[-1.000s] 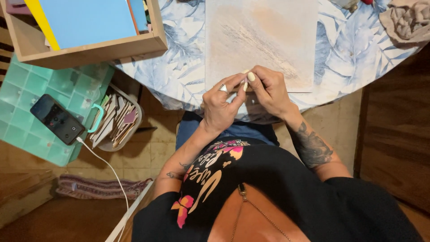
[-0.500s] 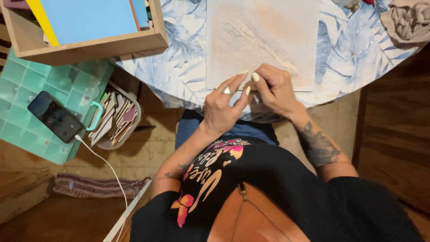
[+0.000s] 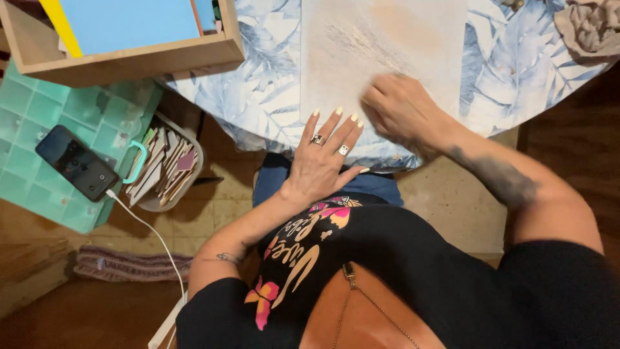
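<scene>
Head view looks straight down on a person seated at the near edge of a round surface (image 3: 258, 84) covered with a blue leaf-print cloth. A pale rectangular board (image 3: 381, 52), beige and streaked with faint brushed marks, lies flat near that edge directly in front of the person, within easy reach of both arms. Spread open with fingers fanned and two rings showing, the left hand (image 3: 323, 158) grips nothing; its fingertips reach the board's near left corner, a placement that looks suited to keeping the sheet from sliding. Curled and blurred, the right hand (image 3: 403, 110) presses down on the board's near part; I cannot tell whether it has hold of anything small, since the fingers fold under and motion smears them. At the far left edge of the surface sits a wooden box (image 3: 129, 61) holding blue and yellow sheets. Beside the chair, off the surface, a dark phone (image 3: 76, 163) with a white cable lies on a green tiled stand (image 3: 39, 110), and a small caddy (image 3: 165, 165) of flat wooden pieces stands next to it. A crumpled grey-brown cloth (image 3: 591, 26) rests at the far right edge.
</scene>
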